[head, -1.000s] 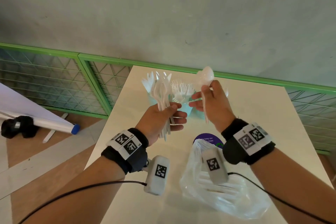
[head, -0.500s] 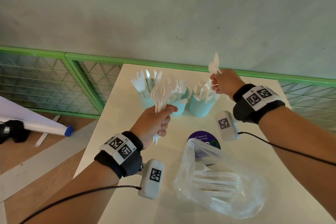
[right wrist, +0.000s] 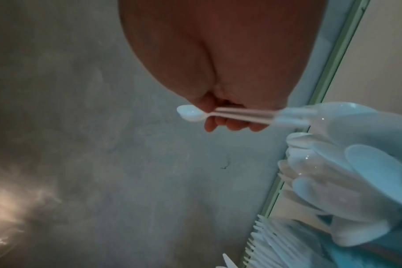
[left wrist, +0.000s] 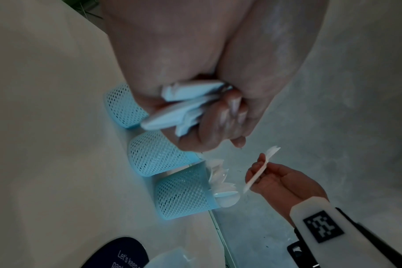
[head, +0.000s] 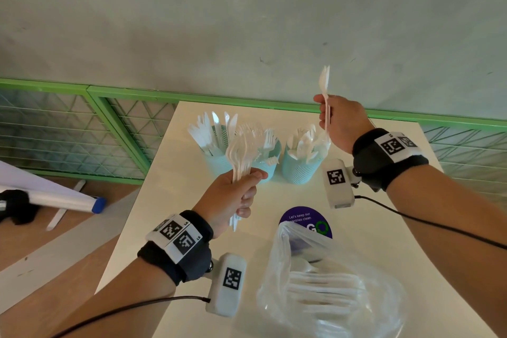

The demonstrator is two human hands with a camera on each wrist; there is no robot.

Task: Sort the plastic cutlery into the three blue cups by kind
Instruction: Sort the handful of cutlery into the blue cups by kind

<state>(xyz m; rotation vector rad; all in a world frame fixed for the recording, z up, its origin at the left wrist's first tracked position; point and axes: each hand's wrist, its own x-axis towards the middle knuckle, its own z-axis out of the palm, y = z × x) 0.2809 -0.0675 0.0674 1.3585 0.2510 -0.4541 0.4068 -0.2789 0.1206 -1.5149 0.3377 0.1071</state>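
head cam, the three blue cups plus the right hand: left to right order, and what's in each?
Knife cup → fork cup, partly behind the bundle in the left hand → spoon cup → right hand, raised above and right of the spoon cup, gripping a spoon.
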